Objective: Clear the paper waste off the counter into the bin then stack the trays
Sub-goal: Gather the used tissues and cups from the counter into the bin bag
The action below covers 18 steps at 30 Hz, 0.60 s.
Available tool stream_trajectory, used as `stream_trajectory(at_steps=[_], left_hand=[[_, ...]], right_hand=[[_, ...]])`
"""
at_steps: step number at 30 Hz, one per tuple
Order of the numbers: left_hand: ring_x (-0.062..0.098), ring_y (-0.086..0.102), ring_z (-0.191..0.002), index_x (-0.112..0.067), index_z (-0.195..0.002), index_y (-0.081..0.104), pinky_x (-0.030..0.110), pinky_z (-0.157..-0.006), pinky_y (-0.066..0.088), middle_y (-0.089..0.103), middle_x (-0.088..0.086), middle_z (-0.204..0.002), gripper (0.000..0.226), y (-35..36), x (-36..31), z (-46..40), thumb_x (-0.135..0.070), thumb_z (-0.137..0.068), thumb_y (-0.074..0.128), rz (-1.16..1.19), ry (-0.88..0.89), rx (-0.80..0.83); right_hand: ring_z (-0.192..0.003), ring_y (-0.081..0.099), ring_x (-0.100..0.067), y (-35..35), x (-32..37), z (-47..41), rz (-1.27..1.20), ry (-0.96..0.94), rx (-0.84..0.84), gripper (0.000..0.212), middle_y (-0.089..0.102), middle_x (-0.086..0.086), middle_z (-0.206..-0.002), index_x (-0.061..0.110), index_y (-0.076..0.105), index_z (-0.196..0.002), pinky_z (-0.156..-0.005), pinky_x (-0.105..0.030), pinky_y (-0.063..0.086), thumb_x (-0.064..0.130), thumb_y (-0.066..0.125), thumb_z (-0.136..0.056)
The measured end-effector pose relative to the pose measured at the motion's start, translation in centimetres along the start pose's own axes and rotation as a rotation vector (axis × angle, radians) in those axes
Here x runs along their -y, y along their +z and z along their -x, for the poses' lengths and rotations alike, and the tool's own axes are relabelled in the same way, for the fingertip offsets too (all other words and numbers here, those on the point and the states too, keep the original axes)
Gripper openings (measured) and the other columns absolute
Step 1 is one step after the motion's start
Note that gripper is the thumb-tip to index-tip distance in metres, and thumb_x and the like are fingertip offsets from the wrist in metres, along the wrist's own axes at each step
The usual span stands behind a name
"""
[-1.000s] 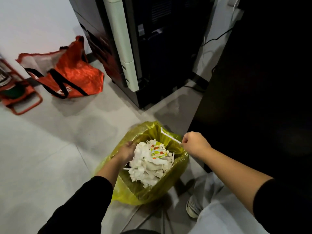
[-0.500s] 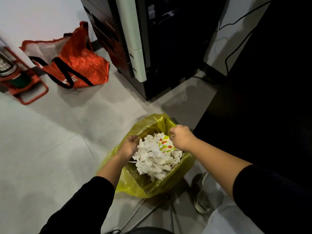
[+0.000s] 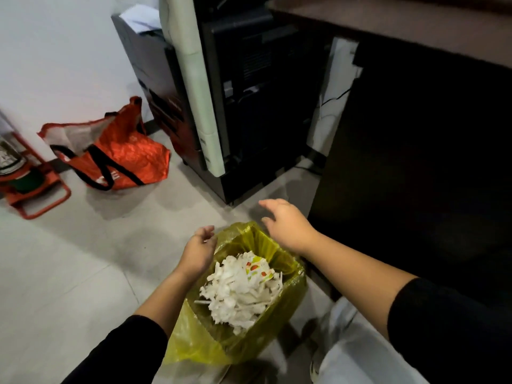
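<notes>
- Head view, looking down at a bin (image 3: pixel 288 297) lined with a yellow-green plastic bag, standing on a pale tiled floor beside a dark worktop (image 3: pixel 415 26).
- Paper waste (image 3: pixel 238 292) piled high inside the bin: white crumpled scraps, with one printed piece showing red, green and yellow spots on top.
- Left hand (image 3: pixel 198 252) above the bin's near-left rim, fingers loosely spread, grip empty.
- Right hand (image 3: pixel 286 223) above the far rim, fingers spread wide, grip empty, touching nothing.
- Judged step: waste drop looks finished; hands free to turn to the worktop for any scraps left and for the trays.
- Doing it well: check that no scrap hangs over the bag's edge, press the heap down lightly if more must go in, keep the bag's rim folded outward so it stays open.
- Trays not in view; only the worktop's brown edge at upper right shows, its surface mostly out of frame.
- Elsewhere: a large dark office machine (image 3: pixel 221 106) with a pale front panel behind the bin; an orange carrier bag (image 3: pixel 122 156) with black straps slumped on the floor at left; an orange stand (image 3: pixel 36 195) at far left.
- Writing: pale letters on the orange bag, possibly ending in "E", too blurred to read; no other legible label.
</notes>
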<state>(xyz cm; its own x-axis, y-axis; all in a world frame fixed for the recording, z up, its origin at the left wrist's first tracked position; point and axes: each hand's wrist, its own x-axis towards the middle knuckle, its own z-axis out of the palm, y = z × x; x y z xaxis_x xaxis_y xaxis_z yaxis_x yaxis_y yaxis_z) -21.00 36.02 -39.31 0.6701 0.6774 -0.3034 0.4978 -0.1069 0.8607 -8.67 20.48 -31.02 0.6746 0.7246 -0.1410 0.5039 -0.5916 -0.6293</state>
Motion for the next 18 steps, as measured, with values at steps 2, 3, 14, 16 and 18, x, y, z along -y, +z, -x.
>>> stream_trajectory(at_steps=[2,3,14,16,18], left_hand=[[0.016,0.052,-0.11,-0.008,-0.13,0.048,0.017,-0.087,0.039,0.055,0.012,-0.127,0.033,0.1,-3.2,0.9,-0.011,-0.097,0.046,0.004,0.147,-0.035],[0.015,0.053,-0.108,-0.009,-0.128,0.05,0.012,-0.084,0.039,0.056,0.01,-0.124,0.032,0.1,-5.1,1.5,-0.008,-0.096,0.046,-0.001,0.229,-0.043],[-0.011,0.05,-0.105,-0.019,-0.118,0.059,0.006,-0.091,0.037,0.054,-0.019,-0.106,0.033,2.5,-27.3,13.4,-0.003,-0.089,0.056,-0.224,1.192,-0.057],[-0.006,0.051,-0.107,-0.021,-0.119,0.058,0.011,-0.093,0.038,0.055,-0.015,-0.109,0.035,4.5,-30.5,15.6,-0.006,-0.088,0.057,-0.235,1.284,-0.028],[-0.003,0.05,-0.109,-0.023,-0.12,0.057,0.015,-0.095,0.038,0.055,-0.013,-0.112,0.036,7.2,-33.2,17.5,-0.008,-0.088,0.059,-0.246,1.356,0.025]], right_hand=[[-0.123,0.045,-0.023,-2.3,1.3,0.8,0.052,-0.09,-0.059,0.045,0.043,-0.006,-0.137,0.017,0.041,-0.139,-0.104,-0.033,0.039,0.013,0.046,-0.095],[-0.123,0.045,-0.024,-3.7,2.0,1.2,0.084,-0.137,-0.089,0.044,0.043,-0.006,-0.136,0.017,0.041,-0.139,-0.103,-0.036,0.04,0.015,0.047,-0.095],[-0.121,0.041,-0.023,-22.2,4.8,13.0,0.404,-0.39,-0.533,0.041,0.046,-0.006,-0.13,0.013,0.047,-0.133,-0.099,-0.04,0.041,0.016,0.05,-0.092],[-0.121,0.041,-0.023,-25.6,3.7,15.7,0.468,-0.355,-0.632,0.041,0.047,-0.006,-0.131,0.013,0.049,-0.131,-0.099,-0.041,0.041,0.015,0.051,-0.091],[-0.122,0.041,-0.024,-28.8,1.8,18.2,0.507,-0.279,-0.709,0.041,0.047,-0.006,-0.131,0.012,0.049,-0.132,-0.099,-0.042,0.04,0.015,0.051,-0.091]])
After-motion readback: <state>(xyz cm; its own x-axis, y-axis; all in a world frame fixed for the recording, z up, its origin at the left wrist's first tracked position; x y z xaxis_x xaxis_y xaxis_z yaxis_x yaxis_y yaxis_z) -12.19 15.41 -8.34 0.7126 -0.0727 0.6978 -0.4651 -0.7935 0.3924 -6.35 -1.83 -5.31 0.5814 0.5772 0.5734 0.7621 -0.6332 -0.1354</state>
